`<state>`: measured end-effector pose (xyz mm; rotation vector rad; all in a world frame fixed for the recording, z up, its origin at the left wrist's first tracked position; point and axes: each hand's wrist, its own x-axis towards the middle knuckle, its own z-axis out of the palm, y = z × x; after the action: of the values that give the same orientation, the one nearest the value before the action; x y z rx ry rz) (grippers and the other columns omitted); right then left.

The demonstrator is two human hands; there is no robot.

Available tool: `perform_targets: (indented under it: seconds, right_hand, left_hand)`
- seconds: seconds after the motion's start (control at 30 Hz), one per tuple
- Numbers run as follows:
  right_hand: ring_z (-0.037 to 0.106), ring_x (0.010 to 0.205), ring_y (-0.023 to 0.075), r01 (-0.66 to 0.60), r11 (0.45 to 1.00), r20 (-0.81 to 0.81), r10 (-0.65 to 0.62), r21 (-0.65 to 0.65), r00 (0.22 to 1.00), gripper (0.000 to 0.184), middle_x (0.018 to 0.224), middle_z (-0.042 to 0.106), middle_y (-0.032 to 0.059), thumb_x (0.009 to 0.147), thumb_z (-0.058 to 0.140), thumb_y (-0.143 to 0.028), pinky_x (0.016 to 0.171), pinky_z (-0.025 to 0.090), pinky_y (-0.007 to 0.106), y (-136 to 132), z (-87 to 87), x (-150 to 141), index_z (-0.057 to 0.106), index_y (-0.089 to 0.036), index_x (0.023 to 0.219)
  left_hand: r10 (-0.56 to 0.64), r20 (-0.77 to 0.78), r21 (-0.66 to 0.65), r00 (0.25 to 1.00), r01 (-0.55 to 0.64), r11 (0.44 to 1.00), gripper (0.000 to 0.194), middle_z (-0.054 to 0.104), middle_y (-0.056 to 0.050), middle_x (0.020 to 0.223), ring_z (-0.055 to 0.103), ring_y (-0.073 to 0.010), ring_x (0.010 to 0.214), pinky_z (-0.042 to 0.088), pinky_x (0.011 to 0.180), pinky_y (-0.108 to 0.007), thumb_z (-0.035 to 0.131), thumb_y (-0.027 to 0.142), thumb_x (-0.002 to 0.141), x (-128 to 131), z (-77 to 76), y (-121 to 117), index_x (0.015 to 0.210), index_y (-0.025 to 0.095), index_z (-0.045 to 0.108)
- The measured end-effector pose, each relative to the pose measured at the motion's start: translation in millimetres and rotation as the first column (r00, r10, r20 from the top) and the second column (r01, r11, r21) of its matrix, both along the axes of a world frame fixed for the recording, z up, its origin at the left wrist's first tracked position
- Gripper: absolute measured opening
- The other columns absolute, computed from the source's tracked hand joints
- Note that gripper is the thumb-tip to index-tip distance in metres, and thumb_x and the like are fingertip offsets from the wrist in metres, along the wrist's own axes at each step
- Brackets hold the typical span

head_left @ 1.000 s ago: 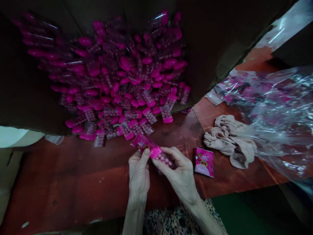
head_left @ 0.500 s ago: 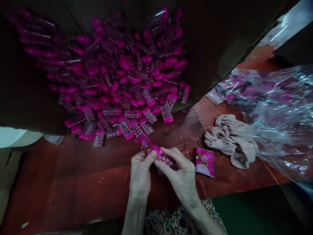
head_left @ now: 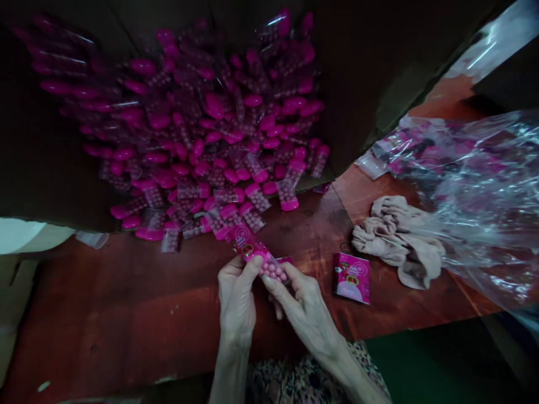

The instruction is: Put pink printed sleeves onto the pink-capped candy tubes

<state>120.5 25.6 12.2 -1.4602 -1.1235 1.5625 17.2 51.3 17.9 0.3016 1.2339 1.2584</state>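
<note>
Both my left hand [head_left: 236, 297] and my right hand [head_left: 301, 303] pinch a clear tube of pink beads [head_left: 267, 262] with a pink printed label at its far end. A small pink card [head_left: 285, 260] shows just behind the tube, partly hidden by my right fingers. A flat pink printed card [head_left: 352, 278] lies on the table to the right of my right hand, not touching it. Just beyond my hands, a large heap of similar pink-capped tubes [head_left: 189, 146] spills out from under a dark cardboard flap.
The reddish-brown wooden table [head_left: 126, 297] runs under everything. A crumpled beige stocking [head_left: 398, 241] and a clear plastic bag [head_left: 475, 191] holding pink packets lie at right. A cardboard box wall [head_left: 379, 67] rises behind them. A patterned garment [head_left: 303, 381] shows at the bottom.
The tube has shifted up and left, turning in my fingers, with its label end nearer the heap. My right hand's fingers have spread, and a small pink card now shows behind the tube.
</note>
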Motion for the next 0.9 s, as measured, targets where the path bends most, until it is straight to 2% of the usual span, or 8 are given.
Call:
perform_targets:
  seconds: [0.13, 0.37, 0.43, 0.53, 0.6, 0.67, 0.77, 0.9]
  right_hand:
    - [0.039, 0.041, 0.005, 0.009, 0.998, -0.126, -0.017, -0.065, 0.992, 0.028, 0.056, 0.048, -0.0053, 0.085, 0.052, -0.043, 0.038, 0.029, 0.018, 0.0, 3.5, 1.1, 0.051, -0.017, 0.074]
    - [0.027, 0.039, 0.003, -0.04, 0.982, -0.424, -0.044, -0.186, 0.905, 0.029, 0.054, 0.04, -0.0081, 0.084, 0.054, -0.044, 0.034, 0.019, 0.016, 3.2, 0.9, -3.3, 0.046, -0.018, 0.073]
    - [0.03, 0.042, 0.0042, -0.013, 0.983, -0.382, -0.059, -0.183, 0.922, 0.028, 0.055, 0.04, -0.0074, 0.083, 0.055, -0.044, 0.036, 0.023, 0.015, 0.6, -1.6, -8.0, 0.047, -0.018, 0.075]
    - [0.043, 0.054, 0.0085, 0.063, 0.996, -0.136, -0.07, -0.057, 0.988, 0.024, 0.064, 0.05, -0.0025, 0.084, 0.055, -0.041, 0.047, 0.036, 0.018, -3.8, -4.0, -13.5, 0.055, -0.017, 0.081]
    - [0.05, 0.063, 0.0124, 0.081, 0.996, 0.018, -0.082, 0.04, 0.996, 0.023, 0.072, 0.058, 0.0019, 0.084, 0.055, -0.038, 0.057, 0.041, 0.022, -5.1, -4.1, -14.1, 0.06, -0.016, 0.087]
    - [0.053, 0.065, 0.0137, 0.088, 0.993, 0.058, -0.092, 0.074, 0.994, 0.023, 0.075, 0.061, 0.0031, 0.084, 0.055, -0.036, 0.061, 0.042, 0.024, -4.3, -3.5, -11.8, 0.061, -0.016, 0.092]
    - [0.045, 0.054, 0.0092, 0.076, 0.997, -0.104, -0.076, 0.001, 0.992, 0.021, 0.063, 0.052, -0.0021, 0.084, 0.055, -0.038, 0.05, 0.036, 0.02, 0.0, -3.3, -6.0, 0.059, -0.017, 0.084]
    - [0.023, 0.04, 0.004, -0.038, 0.979, -0.434, -0.054, -0.201, 0.899, 0.029, 0.051, 0.035, -0.0088, 0.083, 0.055, -0.042, 0.037, 0.017, 0.018, 4.8, -5.4, -4.5, 0.045, -0.019, 0.07]
  left_hand:
    - [-0.031, -0.011, 0.006, 0.999, 0.031, 1.0, 0.011, 0.066, -0.001, 0.056, 0.057, -0.0105, 0.05, 0.047, 0.054, -0.022, 0.075, 0.023, 0.062, 2.1, -0.1, -2.7, 0.064, 0.014, 0.069]
    - [0.0, 0.028, -0.007, 1.0, 0.0, 1.0, 0.02, 0.069, -0.006, 0.064, 0.064, -0.0173, 0.066, 0.05, 0.069, -0.03, 0.075, 0.031, 0.062, 1.9, 7.2, -1.4, 0.07, 0.013, 0.071]
    - [0.022, 0.021, -0.031, 1.0, -0.021, 0.999, 0.02, 0.07, -0.007, 0.064, 0.065, -0.0186, 0.067, 0.051, 0.069, -0.03, 0.076, 0.03, 0.061, 2.8, 8.5, -0.8, 0.068, 0.012, 0.071]
    - [0.073, 0.002, -0.072, 0.997, -0.073, 0.995, 0.018, 0.069, -0.006, 0.06, 0.065, -0.0186, 0.064, 0.052, 0.067, -0.03, 0.077, 0.028, 0.059, 6.0, 6.8, -1.7, 0.064, 0.013, 0.07]
    - [0.082, 0.011, -0.093, 0.997, -0.08, 0.992, 0.018, 0.068, -0.005, 0.058, 0.065, -0.0183, 0.063, 0.052, 0.066, -0.03, 0.076, 0.029, 0.06, 8.3, 4.2, -3.4, 0.063, 0.013, 0.069]
    - [0.061, 0.03, -0.093, 0.998, -0.058, 0.994, 0.017, 0.068, -0.005, 0.058, 0.065, -0.0181, 0.064, 0.052, 0.067, -0.03, 0.075, 0.029, 0.062, 9.7, 2.0, -5.4, 0.063, 0.013, 0.068]
    - [0.017, 0.065, -0.06, 0.998, -0.013, 0.998, 0.017, 0.069, -0.006, 0.063, 0.066, -0.0188, 0.069, 0.052, 0.07, -0.03, 0.072, 0.029, 0.066, 9.4, 1.5, -7.2, 0.066, 0.013, 0.069]
    - [0.015, 0.098, -0.038, 0.995, -0.011, 0.999, 0.022, 0.072, -0.009, 0.078, 0.066, -0.0199, 0.078, 0.051, 0.074, -0.03, 0.068, 0.032, 0.071, 8.6, 4.8, -7.4, 0.081, 0.013, 0.071]
